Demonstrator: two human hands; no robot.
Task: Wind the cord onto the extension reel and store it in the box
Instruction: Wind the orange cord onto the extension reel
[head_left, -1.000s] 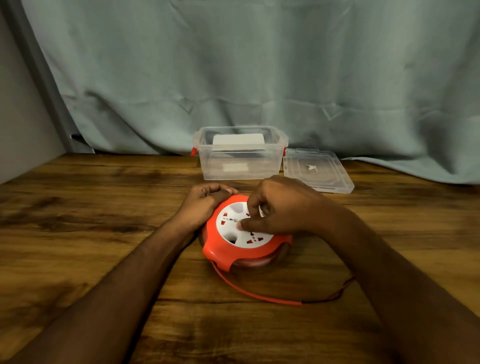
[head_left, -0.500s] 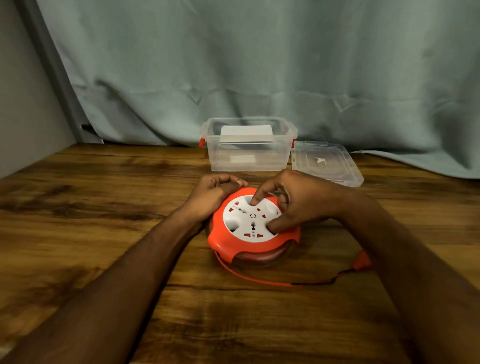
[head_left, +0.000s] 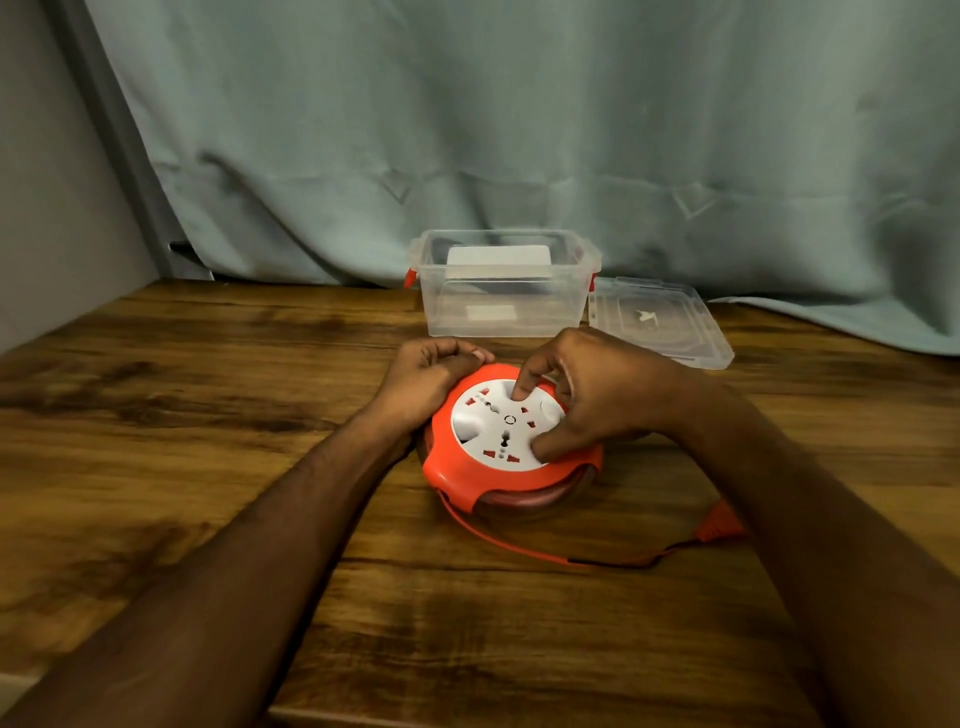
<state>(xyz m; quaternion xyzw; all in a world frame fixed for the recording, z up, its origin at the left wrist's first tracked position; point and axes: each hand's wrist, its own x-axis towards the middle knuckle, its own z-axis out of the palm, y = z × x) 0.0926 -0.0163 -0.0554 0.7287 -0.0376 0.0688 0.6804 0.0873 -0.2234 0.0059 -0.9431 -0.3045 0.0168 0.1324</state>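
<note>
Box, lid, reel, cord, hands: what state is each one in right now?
Box: open, upright on the table, only a label showing inside.
Lid: off, lying flat just right of the box.
Reel: flat on the table, sockets facing up.
Cord: partly wound, a loose length trailing on the table.
Plug: lying on the table beside the right forearm.
Left hand: gripping the reel's rim.
Right hand: fingers pressed on the white socket face.

The right hand (head_left: 597, 400) covers the right side of the extension reel (head_left: 498, 447), hiding part of its white socket face. The plug (head_left: 719, 522) at the cord's (head_left: 498, 543) end is half hidden behind the right forearm. Both forearms are cut off by the bottom edge. The small mark on the clear lid (head_left: 660, 322) is too small to make out.
</note>
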